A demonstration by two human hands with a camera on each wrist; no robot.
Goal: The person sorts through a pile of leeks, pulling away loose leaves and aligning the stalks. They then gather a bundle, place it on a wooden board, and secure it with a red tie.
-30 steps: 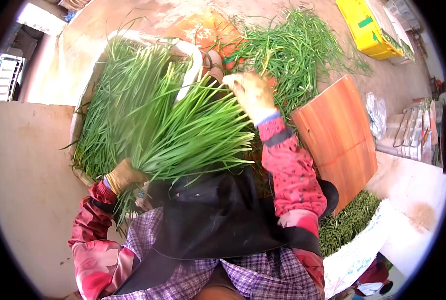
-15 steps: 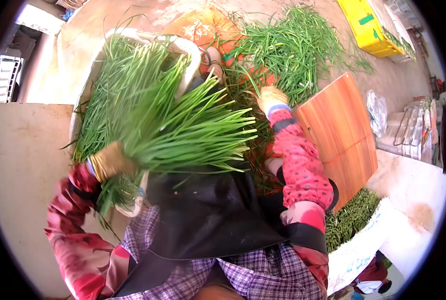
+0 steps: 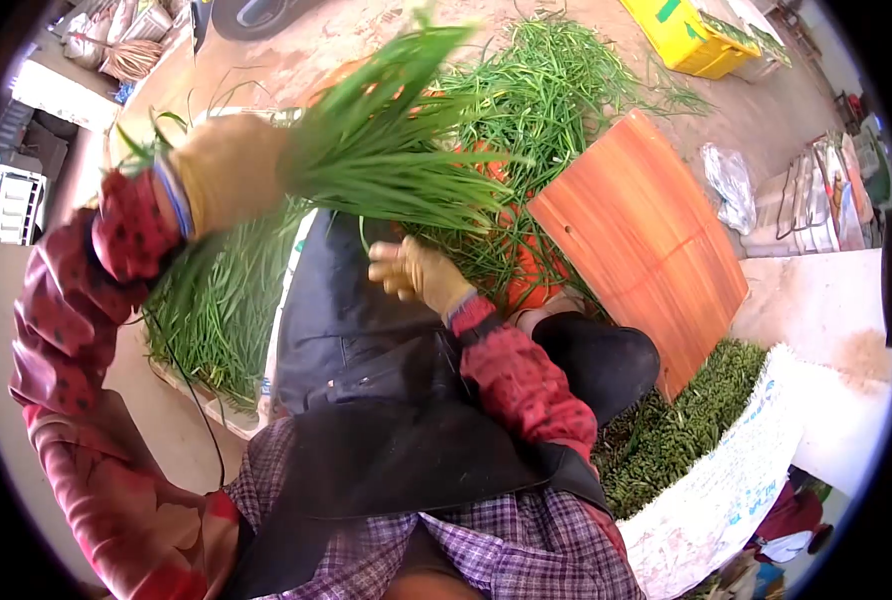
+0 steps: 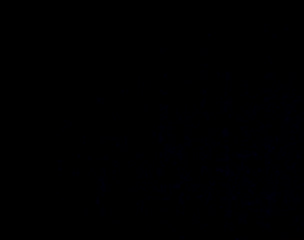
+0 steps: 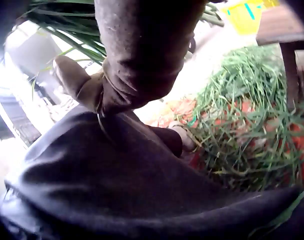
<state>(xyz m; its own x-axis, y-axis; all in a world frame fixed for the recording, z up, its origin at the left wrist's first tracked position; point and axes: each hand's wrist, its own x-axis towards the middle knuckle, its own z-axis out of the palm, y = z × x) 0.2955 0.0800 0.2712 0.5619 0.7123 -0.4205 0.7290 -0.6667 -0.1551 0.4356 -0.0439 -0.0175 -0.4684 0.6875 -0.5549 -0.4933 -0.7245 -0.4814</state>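
Note:
My gloved left hand [image 3: 231, 170] grips a big bunch of garlic chives [image 3: 396, 165] in the head view. It is raised over the white-rimmed basket at the left, with the leaves fanning rightward and blurred. The left wrist view is black. Below the bunch, over the lap, is my gloved right hand [image 3: 421, 275], its fingers loosely bent. One thin leaf [image 3: 363, 234] hangs from the bunch right by its fingertips. In the right wrist view, the gloved hand [image 5: 142, 55] stands large above a dark apron [image 5: 107, 170], and a pale thin strand [image 5: 102, 124] shows under the fingers.
More chives [image 3: 216, 310] fill the basket at the left. A loose heap of leaves [image 3: 551, 90] lies on orange sheeting ahead. To the right stand a wooden board [image 3: 646, 250], a white sack [image 3: 716, 520] with short green pieces [image 3: 681, 430], and a yellow crate [image 3: 681, 40].
My left hand has lifted the bunch up and forward from the basket's near side. The right hand went out to the loose heap, then came back toward the lap. The head view has shifted.

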